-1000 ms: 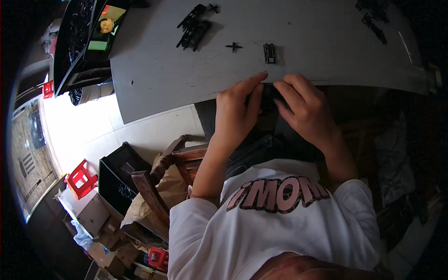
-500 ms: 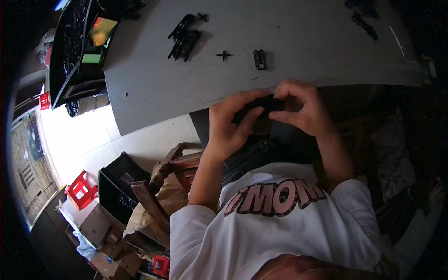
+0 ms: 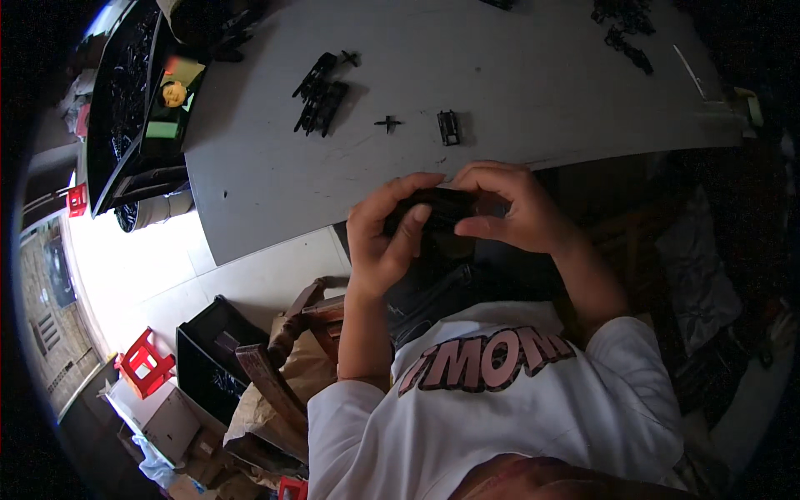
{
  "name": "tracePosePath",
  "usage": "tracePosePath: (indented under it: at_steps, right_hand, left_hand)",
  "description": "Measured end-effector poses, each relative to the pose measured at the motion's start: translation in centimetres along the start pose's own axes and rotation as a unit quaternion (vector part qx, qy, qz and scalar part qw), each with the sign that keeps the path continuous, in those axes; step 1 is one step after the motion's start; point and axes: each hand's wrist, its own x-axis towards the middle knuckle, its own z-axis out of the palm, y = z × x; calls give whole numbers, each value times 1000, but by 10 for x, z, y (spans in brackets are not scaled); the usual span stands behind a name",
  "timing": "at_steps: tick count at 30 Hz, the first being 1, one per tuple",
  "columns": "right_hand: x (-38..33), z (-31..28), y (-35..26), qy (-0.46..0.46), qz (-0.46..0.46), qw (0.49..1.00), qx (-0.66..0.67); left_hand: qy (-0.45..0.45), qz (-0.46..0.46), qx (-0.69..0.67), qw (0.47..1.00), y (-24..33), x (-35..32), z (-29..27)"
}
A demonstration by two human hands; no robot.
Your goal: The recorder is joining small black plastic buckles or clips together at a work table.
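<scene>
A black plastic piece (image 3: 442, 202) is held between both hands at the near edge of the grey table (image 3: 275, 183). My left hand (image 3: 387, 225) wraps round its left end, thumb on the near side. At its right end, my right hand (image 3: 508, 204) touches it with the fingers, the thumb bent below. The piece's exact shape is too dark to make out. Beyond the hands lie a small black rectangular frame part (image 3: 449, 128) and a tiny black cross-shaped part (image 3: 387, 124). Farther left is a cluster of black plastic parts (image 3: 321, 104), with another small cross-shaped part (image 3: 350, 58) beside it.
More black parts (image 3: 621, 37) lie at the table's far right. A large black bin (image 3: 133, 92) full of dark pieces stands at the left. A wooden chair (image 3: 271, 375), a black crate (image 3: 217, 346) and a red stool (image 3: 146, 362) are at lower left.
The view has shifted slightly, so the table parts sit a little lower and further left. Both hands still hold the black piece, which shows more between them now.
</scene>
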Motion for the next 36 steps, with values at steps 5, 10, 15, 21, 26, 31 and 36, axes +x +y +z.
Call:
tracePosePath:
  at_steps: [5,10,15,21,26,31,36]
  right_hand:
    - [-3,-8,-3,-73,15,996,46]
    - [-2,1,2,-35,69,991,112]
    - [-4,2,6,-61,28,992,103]
    - [-3,-8,14,-116,112,978,133]
    - [63,-69,24,158,-90,914,-364]
    - [137,-134,80,243,-132,738,-615]
    - [140,-126,79,252,-212,717,-614]
  left_hand:
    - [7,-1,-60,998,3,-2,8]
    - [8,8,-40,999,-5,2,7]
    - [29,17,-44,998,-8,1,15]
    - [8,38,3,999,-11,-2,10]
    - [113,50,-28,992,-19,0,-7]
    - [125,45,-19,991,-12,9,-12]
    - [134,132,328,926,-12,31,-51]
